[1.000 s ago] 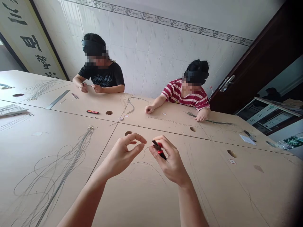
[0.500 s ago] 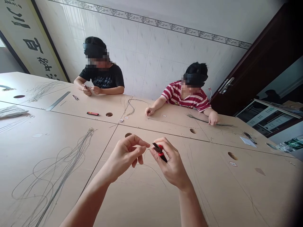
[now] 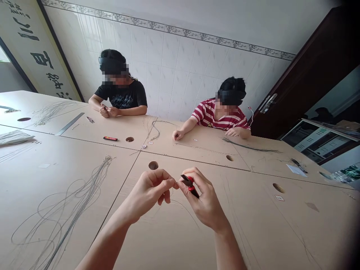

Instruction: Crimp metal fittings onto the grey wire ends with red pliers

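Note:
My right hand is closed around small pliers with red and black handles, their dark jaws pointing up and left. Thumb and fingertips of my left hand are pinched together, meeting the right fingertips. A thin cord hangs from between the hands and curves down to the right over the table; its end at the fingertips is too small to make out. To the left lies a loose bundle of thin grey cords, with small metal ends gathered at the top.
Two co-workers sit across the table, one in a black shirt, one in a striped shirt. Beyond my hands are a cable hole, a red-and-black cutter and a steel ruler. Another cord bundle lies far right.
My left fingertips have closed together and met my right hand. The co-worker in stripes has drawn one hand back from the cord bundle. The view has tilted slightly.

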Demonstrator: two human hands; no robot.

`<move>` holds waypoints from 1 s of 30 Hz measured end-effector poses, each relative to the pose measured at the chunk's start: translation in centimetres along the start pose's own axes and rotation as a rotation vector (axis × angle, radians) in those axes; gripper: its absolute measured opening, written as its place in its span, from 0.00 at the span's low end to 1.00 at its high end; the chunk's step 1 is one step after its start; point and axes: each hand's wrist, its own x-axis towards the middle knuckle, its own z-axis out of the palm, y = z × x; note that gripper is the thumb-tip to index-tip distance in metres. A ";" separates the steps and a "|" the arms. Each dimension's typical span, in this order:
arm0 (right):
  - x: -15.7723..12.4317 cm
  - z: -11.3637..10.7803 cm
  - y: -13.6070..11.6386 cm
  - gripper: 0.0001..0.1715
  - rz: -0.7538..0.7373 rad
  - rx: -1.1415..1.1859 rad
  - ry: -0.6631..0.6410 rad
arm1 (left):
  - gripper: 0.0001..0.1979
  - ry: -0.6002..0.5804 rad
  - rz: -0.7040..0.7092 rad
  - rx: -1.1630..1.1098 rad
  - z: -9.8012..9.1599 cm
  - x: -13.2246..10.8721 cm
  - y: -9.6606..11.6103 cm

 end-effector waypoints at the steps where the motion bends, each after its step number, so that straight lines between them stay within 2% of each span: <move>1: 0.0 0.0 0.0 0.06 0.001 -0.002 -0.001 | 0.14 0.000 0.000 -0.001 0.0 0.0 0.0; 30: 0.1 0.2 -0.1 0.06 -0.020 -0.023 -0.003 | 0.13 -0.027 0.041 -0.038 -0.1 0.0 -0.1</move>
